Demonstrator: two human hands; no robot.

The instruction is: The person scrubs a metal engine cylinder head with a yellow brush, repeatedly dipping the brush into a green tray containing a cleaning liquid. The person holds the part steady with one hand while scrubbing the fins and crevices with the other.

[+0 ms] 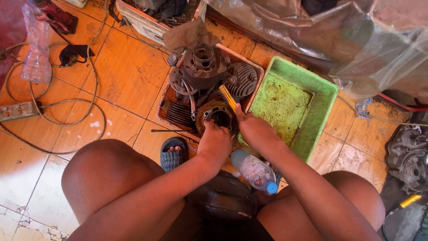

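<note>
My left hand grips a round, greasy engine part at the near edge of a brown tray full of finned engine cylinders. My right hand holds a yellow-handled tool whose handle sticks up toward the tray; its tip is hidden by the hand and the part. Both forearms reach forward between my bare knees. A finned cylinder and a round finned head lie farther back in the tray.
A dirty green plastic tray lies right of the brown one. A plastic bottle with a blue cap lies by my right wrist. My sandalled foot, a loose cable, a power strip, an engine casing and plastic sheeting surround me.
</note>
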